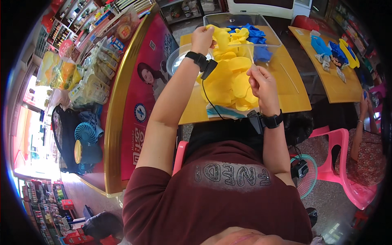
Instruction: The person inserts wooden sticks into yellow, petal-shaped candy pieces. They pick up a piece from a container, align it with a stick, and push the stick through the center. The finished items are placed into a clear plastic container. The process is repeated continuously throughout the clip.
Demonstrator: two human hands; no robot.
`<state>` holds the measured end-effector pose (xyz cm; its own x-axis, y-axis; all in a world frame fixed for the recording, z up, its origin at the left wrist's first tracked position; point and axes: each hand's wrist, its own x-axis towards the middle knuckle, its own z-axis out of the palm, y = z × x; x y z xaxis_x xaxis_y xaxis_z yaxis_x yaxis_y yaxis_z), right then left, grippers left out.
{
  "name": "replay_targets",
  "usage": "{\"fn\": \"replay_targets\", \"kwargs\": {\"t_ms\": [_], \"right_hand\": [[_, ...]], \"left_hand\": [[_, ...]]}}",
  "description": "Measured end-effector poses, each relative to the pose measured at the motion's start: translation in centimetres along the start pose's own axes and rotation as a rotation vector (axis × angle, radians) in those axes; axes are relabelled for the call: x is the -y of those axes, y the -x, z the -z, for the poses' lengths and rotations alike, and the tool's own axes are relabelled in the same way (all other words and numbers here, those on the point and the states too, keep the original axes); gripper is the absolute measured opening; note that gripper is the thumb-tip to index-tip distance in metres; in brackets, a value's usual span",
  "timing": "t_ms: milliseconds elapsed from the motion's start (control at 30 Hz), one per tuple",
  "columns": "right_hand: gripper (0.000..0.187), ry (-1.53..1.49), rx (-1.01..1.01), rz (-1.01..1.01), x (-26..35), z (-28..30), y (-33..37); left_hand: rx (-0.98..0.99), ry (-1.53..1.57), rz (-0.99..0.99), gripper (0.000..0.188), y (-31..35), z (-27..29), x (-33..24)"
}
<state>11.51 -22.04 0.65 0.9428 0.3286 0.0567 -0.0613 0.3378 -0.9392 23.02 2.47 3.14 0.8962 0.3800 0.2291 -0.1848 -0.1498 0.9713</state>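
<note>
My left hand (203,39) is closed on the edge of a yellow cloth-like piece (221,37), above the near side of a clear plastic tub (267,23). My right hand (263,85) is closed in a pinch, and a thin pale stick (251,55) rises from its fingertips. Between my hands spreads a heap of yellow petal-shaped pieces (228,79). Blue pieces (255,34) lie bunched in the tub beside more yellow ones. Left of the heap stands a round clear container (173,61), partly hidden by my left forearm.
Another thin stick (289,77) lies on the yellow-topped table (296,96). A pink-and-gold counter (126,94) stands close on my left. At right, a second table (339,87) holds blue and yellow pieces; a person sits by a pink chair (345,163). A basket (310,175) stands near my right elbow.
</note>
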Motion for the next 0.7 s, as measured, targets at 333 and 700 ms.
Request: {"fn": "replay_targets", "kwargs": {"t_ms": [333, 700], "right_hand": [[0.026, -0.086, -0.027, 0.035, 0.3, 0.8, -0.2], [0.026, -0.063, -0.030, 0.046, 0.7, 0.7, 0.0]], "left_hand": [[0.027, -0.156, -0.215, 0.036, 3.9, 0.4, 2.1], [0.487, -0.941, -0.452, 0.039, 13.0, -2.1, 4.2]]}}
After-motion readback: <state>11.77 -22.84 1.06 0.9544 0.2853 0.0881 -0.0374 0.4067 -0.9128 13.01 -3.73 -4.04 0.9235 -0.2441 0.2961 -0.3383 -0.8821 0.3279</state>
